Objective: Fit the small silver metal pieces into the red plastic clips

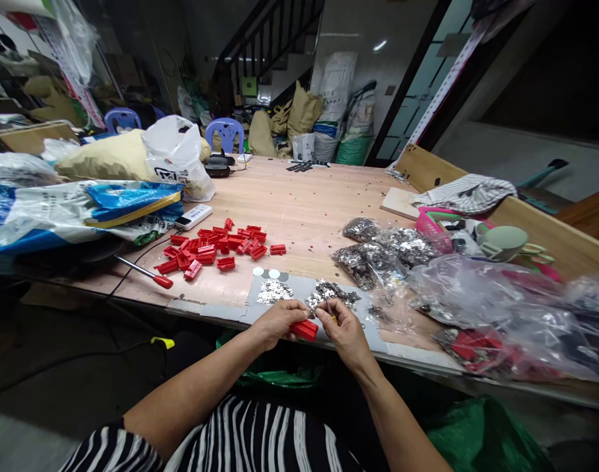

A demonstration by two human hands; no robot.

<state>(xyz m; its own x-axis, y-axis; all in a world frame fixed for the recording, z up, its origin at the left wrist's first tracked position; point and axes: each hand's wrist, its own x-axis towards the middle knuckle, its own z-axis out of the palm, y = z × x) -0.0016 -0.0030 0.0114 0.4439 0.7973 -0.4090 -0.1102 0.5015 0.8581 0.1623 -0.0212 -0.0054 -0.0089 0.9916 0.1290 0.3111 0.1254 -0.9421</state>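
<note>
My left hand (280, 321) is closed around a red plastic piece (305, 330) at the front edge of the table. Close beside it, my right hand (347, 331) pinches a small thin metal tool with a yellow part (334, 319); its exact kind is too small to tell. The fingertips of both hands almost meet at the end of the red piece. Just beyond them, on a grey mat (253, 295), lie a pile of shiny silver metal parts (274, 291) and a pile of darker metal parts (341, 294). Several more red plastic pieces (206, 254) are heaped to the left.
Clear bags of small metal parts (356, 262) lie at the right, near a pink basket (432, 229) and crumpled plastic bags (481, 288). On the left are a red-tipped metal rod (162, 281), a white box-shaped device (194, 216) and large sacks (103, 157).
</note>
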